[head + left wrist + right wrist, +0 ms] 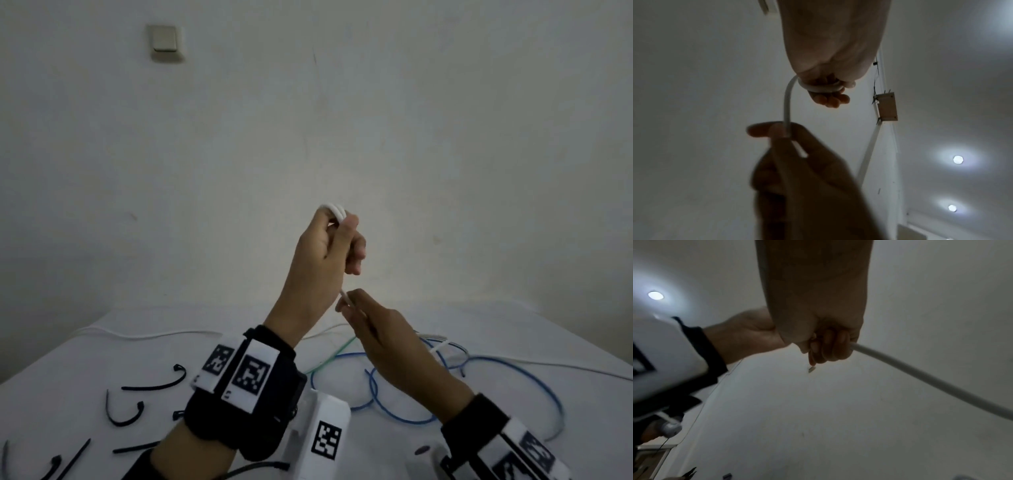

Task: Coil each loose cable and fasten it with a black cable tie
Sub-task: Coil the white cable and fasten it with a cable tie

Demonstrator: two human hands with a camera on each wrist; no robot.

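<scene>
- The left hand (320, 253) is being held raised above the counter (102, 346), with its grip curled round a small coil of the white cable (334, 210); the left wrist view is showing the loops wound round the fingers (830, 99).
- The right hand (380, 339) is sitting just below the left grip, with thumb and fingers pinching the same white cable.
- A short span of cable is arching between the two grips, and the rest is trailing away from the right grip toward the counter.
- A blue cable (479, 363) is lying in loose loops on the counter below and to the right of the right grip.
- A green cable (329, 359) is running beside it, below both grips.
- Black ties (154, 385) are lying scattered on the counter, well apart from the grips, to the lower left of the left wrist.
- A wall switch (165, 42) is sitting high on the wall, far above and left of the grips.
</scene>
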